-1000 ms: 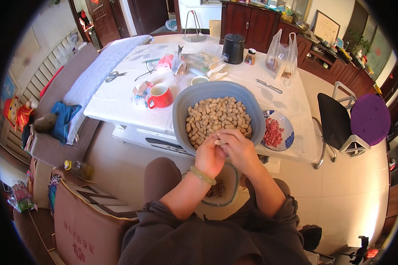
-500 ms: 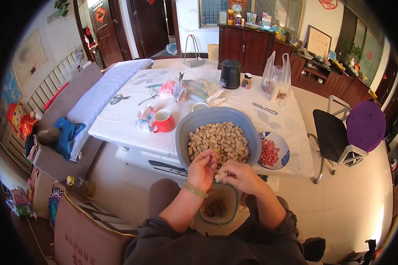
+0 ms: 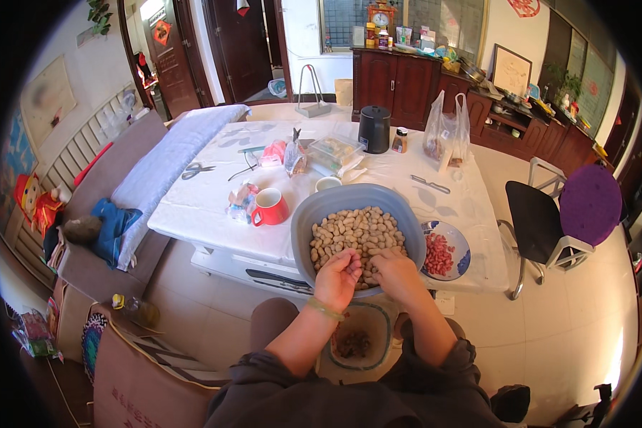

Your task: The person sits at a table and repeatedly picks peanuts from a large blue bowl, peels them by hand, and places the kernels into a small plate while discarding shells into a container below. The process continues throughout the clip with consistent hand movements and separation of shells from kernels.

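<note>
A grey basin holds a heap of unshelled peanuts at the table's near edge. My left hand, palm turned up with fingers curled in, is over the basin's front; whatever lies inside them is hidden. Beside it, my right hand has its fingertips closed on a peanut at the near side of the heap. To the basin's right sits a blue-and-white bowl of red shelled peanut kernels. Below my hands, between my knees, stands a bin with brown scraps at its bottom.
Left of the basin are a red mug, a white cup and small plastic packets. Farther back stand a black kettle, a small jar and a plastic bag. A peeler-like tool and scissors lie flat.
My right hand has moved up and away from above the bin to the peanuts in the basin. My left hand stays close by, fingers still curled. The view has shifted slightly.
</note>
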{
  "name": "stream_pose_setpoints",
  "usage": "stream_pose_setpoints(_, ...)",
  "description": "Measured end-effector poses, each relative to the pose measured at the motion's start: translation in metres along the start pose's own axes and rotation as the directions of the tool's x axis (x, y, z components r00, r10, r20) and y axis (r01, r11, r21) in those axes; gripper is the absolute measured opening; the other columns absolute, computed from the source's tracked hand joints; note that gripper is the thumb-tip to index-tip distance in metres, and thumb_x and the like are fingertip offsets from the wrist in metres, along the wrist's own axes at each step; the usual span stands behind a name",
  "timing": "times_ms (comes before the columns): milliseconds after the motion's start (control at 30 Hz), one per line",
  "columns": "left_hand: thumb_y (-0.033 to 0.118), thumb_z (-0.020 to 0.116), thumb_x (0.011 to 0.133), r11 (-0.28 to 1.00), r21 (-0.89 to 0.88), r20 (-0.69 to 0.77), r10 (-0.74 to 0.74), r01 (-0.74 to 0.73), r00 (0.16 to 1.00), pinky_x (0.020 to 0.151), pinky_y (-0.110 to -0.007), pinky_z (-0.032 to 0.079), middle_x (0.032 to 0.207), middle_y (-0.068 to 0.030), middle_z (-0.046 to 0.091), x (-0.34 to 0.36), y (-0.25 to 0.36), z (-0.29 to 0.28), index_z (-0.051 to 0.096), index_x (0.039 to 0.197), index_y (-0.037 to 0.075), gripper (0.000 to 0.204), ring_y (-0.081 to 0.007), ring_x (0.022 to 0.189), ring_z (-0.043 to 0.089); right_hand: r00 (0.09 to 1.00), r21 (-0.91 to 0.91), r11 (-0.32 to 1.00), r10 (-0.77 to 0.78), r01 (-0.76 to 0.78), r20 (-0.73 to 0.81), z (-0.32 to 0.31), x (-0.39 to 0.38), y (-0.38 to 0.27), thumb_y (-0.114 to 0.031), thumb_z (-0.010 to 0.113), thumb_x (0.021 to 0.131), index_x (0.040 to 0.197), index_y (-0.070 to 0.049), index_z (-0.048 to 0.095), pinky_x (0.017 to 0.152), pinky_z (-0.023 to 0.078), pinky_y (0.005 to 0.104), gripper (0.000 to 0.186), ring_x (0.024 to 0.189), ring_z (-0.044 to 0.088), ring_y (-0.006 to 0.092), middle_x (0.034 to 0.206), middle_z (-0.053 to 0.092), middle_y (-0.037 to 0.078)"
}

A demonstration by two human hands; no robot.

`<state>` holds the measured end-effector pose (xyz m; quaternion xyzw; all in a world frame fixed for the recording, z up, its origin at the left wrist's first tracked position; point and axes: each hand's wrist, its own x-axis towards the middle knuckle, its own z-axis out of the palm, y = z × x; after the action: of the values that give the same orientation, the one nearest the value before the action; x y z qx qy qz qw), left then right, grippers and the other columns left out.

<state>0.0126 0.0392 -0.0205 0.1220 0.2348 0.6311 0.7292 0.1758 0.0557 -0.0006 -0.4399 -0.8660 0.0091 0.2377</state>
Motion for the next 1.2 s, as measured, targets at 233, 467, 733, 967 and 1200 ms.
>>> stream_pose_setpoints(233,0.008,0.05,0.089,0.998,0.009,-0.025,-0.066,0.066,0.998,0.066,-0.026,0.045,0.085,-0.0051,0.059,0.014,-0.001,-0.009,0.058,0.097,0.002,0.013,-0.0145,0.074,0.055,0.874,-0.082,0.99,0.138,-0.113,0.466,0.021,0.024,0.0,-0.014,0.062,0.068,0.075,-0.003,0.064,0.066,0.048,0.0419,0.013,0.081,0.061,0.0318,0.081,0.063,0.014)
stream_pose_setpoints(467,0.011,0.051,0.09,0.995,0.041,-0.065,-0.091,0.094,0.994,0.065,-0.026,0.044,0.084,-0.004,0.059,0.022,0.001,-0.009,0.058,0.096,0.003,0.012,-0.0139,0.073,0.055,0.967,0.084,0.986,0.122,-0.144,0.222,0.036,0.02,0.011,-0.01,0.062,0.07,0.089,-0.001,0.059,0.067,0.048,0.0432,0.022,0.077,0.061,0.0355,0.086,0.059,0.017)
stream_pose_setpoints(733,0.016,0.053,0.09,0.975,0.162,-0.028,-0.149,0.151,0.988,0.059,-0.024,0.04,0.079,-0.0007,0.056,0.021,0.002,0.006,0.058,0.093,0.004,0.013,-0.011,0.07,0.051,0.906,0.869,0.444,0.424,-0.22,0.013,0.011,0.026,-0.007,0.0,0.058,0.081,0.09,0.0,0.055,0.056,0.046,0.0264,0.009,0.062,0.06,0.0174,0.079,0.055,0.009)
stream_pose_setpoints(967,0.013,0.053,0.09,0.977,0.178,0.088,-0.132,0.115,0.987,0.051,-0.019,0.035,0.076,-0.0016,0.055,0.021,-0.001,0.007,0.058,0.089,0.004,0.011,-0.009,0.064,0.048,0.91,0.793,0.608,0.35,-0.042,-0.221,0.023,0.024,-0.006,0.001,0.06,0.079,0.089,0.001,0.055,0.058,0.046,0.0244,0.011,0.067,0.06,0.0167,0.08,0.055,0.008)
stream_pose_setpoints(1200,0.008,0.061,0.085,0.979,0.195,0.0,0.058,-0.056,0.998,0.046,-0.018,0.032,0.07,-0.0001,0.055,0.022,0.0,0.006,0.058,0.09,0.003,0.008,-0.006,0.056,0.044,0.924,0.739,0.655,0.361,-0.157,-0.123,0.013,0.027,-0.022,-0.001,0.061,0.079,0.09,0.002,0.057,0.058,0.048,0.0282,0.012,0.069,0.061,0.02,0.08,0.055,0.011)
